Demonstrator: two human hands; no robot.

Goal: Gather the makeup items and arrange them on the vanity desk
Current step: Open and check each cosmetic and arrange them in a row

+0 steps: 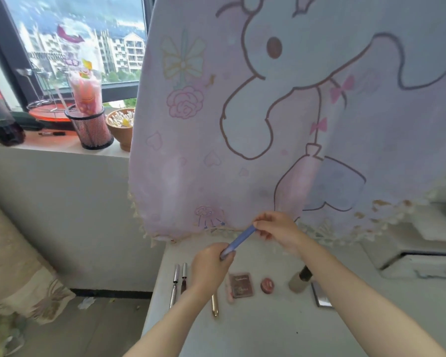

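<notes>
While both hands hold the tube above the desk, the left hand grips its lower end and the right hand pinches the top. A slip could drop it onto the palette at its 6 o'clock or the pens at 8, scattering the row. The palette's lettering is too blurred to read.

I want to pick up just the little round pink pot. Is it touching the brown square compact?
Apart. The head view shows a strip of bare desk between the round pink pot and the brown compact.
</notes>
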